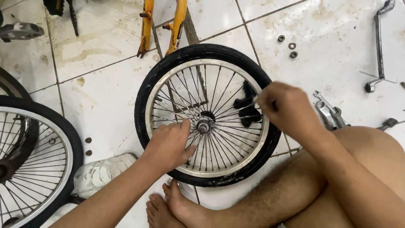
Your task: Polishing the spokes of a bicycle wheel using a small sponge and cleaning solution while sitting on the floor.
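1. This looks like a bike fixing spot on a dirty tile floor (pixel 105 84).
2. Wheel (pixel 206 116) in the middle, yellow frame (pixel 162 25) at 12 o'clock.
3. Wrenches (pixel 331 114) and nuts (pixel 289 45) at 2 o'clock.

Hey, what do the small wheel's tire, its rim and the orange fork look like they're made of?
Tire: matte black, ribbed tread, likely rubber. Rim: pale, dull sheen, probably aluminium or steel. Orange fork: glossy orange paint, bare metal at the tips, seemingly painted steel. Left hand rests on the spokes.
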